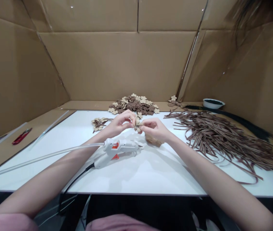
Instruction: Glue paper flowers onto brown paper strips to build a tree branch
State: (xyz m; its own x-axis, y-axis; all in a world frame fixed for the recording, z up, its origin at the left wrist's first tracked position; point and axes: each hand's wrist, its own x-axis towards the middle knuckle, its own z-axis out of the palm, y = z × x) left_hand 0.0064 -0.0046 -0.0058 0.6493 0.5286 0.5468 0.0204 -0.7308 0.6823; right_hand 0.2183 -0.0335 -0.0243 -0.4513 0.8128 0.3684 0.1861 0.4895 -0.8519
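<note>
Left hand point(120, 123) and right hand point(154, 128) both pinched a small flower piece point(137, 123) mid-assembly; glue gun point(117, 150) lay near, likely needed next.

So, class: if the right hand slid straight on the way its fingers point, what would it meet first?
Probably the left hand: the right hand points leftward, with only the small flower piece between them.

Soft overhead light, faint shadows, warped edges.

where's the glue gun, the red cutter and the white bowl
glue gun point(117, 150): head view, on its white body by the orange trigger
red cutter point(21, 136): head view, middle of its red handle
white bowl point(213, 103): head view, on its front outer wall
</note>
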